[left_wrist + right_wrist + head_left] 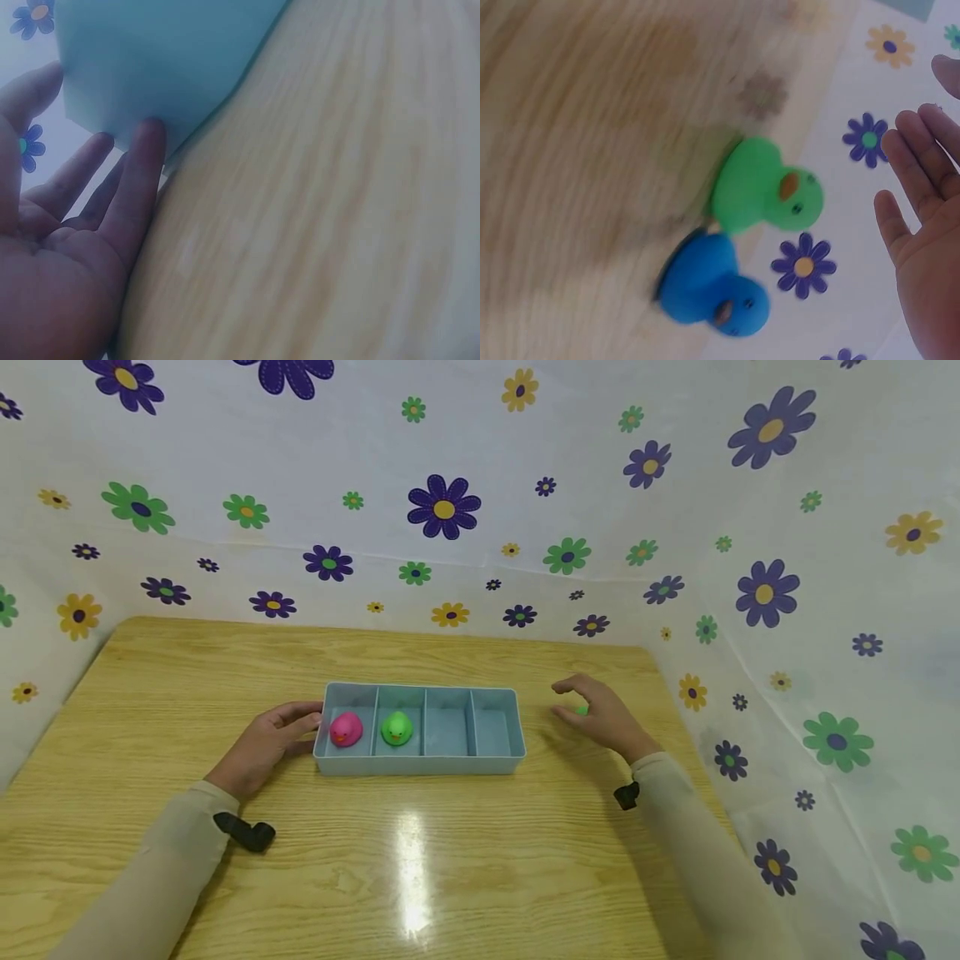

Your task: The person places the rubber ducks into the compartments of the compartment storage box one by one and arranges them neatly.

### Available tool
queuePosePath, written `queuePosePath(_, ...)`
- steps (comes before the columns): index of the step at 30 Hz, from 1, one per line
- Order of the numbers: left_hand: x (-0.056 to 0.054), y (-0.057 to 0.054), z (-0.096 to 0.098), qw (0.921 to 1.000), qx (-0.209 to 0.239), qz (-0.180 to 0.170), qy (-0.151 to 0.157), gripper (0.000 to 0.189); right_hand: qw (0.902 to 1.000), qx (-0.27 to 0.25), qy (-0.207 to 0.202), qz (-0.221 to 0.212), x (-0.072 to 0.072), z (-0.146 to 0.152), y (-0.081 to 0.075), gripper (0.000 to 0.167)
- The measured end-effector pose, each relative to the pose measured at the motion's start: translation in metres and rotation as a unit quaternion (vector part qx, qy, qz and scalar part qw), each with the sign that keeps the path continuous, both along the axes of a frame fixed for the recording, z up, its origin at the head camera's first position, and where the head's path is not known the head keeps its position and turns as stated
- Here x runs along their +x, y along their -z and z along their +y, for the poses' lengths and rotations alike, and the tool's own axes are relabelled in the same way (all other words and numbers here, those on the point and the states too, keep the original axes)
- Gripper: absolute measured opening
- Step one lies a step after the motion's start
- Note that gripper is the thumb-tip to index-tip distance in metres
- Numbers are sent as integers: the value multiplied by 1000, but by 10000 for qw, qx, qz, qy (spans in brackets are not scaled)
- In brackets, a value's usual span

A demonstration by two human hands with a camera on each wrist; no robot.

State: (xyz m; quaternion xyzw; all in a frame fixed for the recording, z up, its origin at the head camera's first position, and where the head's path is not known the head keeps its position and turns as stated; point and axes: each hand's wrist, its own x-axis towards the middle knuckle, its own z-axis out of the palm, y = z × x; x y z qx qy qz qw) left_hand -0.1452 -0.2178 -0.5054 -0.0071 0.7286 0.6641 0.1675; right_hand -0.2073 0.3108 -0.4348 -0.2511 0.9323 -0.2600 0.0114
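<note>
A pale blue tray (420, 765) with side-by-side compartments lies on the table. In its leftmost compartment sits a pink rubber duck (346, 729); the compartment beside it holds a green rubber duck (397, 728). My left hand (264, 745) touches the tray's left end with extended fingertips (151, 135). To the right of the tray, my right hand (603, 718) is held with thumb and fingers apart, nothing between them. Another green duck (761, 187) and a blue duck (709, 283) stand close together near it. From the head, that hand covers the blue duck and most of the green one.
The wooden table (315, 868) extends around the tray. Flower-printed white cloth (480, 460) hangs along the back and both sides of the table. A black strap (246, 832) is on the left wrist, and another black piece (627, 796) is on the right.
</note>
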Motion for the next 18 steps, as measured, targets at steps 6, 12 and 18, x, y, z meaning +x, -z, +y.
queuePosePath(6, 1, -2, 1, 10000, -13, 0, -4, 71, 9998, 80, 134, -83, 2, 27, 9, 38)
queuePosePath(12, 2, -3, -1, 10000, 18, 15, 16, 70, 9992, 79, 267, -299, 5, 43, 13, 42)
queuePosePath(18, 0, -1, -1, 10000, -55, 11, -10, 72, 9988, 135, 287, -381, 7, 48, 12, 43)
